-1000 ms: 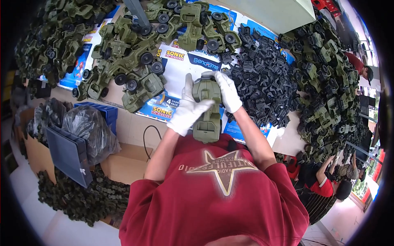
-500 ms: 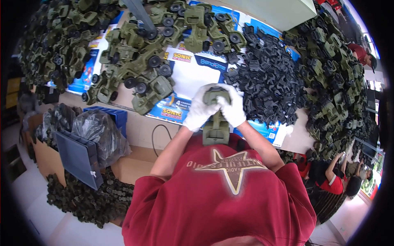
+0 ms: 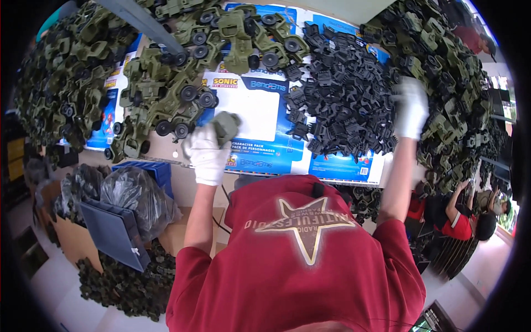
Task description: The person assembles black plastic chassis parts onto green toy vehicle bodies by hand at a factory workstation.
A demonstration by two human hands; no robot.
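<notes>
Both my hands wear white gloves. At the table's near left, my left hand (image 3: 207, 155) is closed on an olive-green toy vehicle (image 3: 225, 127), slightly blurred, close to a group of similar green toy vehicles (image 3: 166, 110) with black wheels. My right hand (image 3: 410, 108) is stretched out to the right, where the heap of small black plastic parts (image 3: 348, 94) meets another pile of green toy vehicles (image 3: 448, 116). Motion smears its fingers, so whether it grips anything is hidden.
Printed blue and white cardboard (image 3: 257, 113) covers the tabletop. A grey metal bar (image 3: 138, 22) crosses the upper left. On the left are a grey crate (image 3: 115, 232), a blue bin (image 3: 160, 180), plastic bags (image 3: 133, 193) and a cardboard box (image 3: 72, 238). Another person (image 3: 462, 218) is at the right.
My hands have parted from in front of my chest. The left went left with the green toy vehicle; the right let go of it and swung far right to the piles.
</notes>
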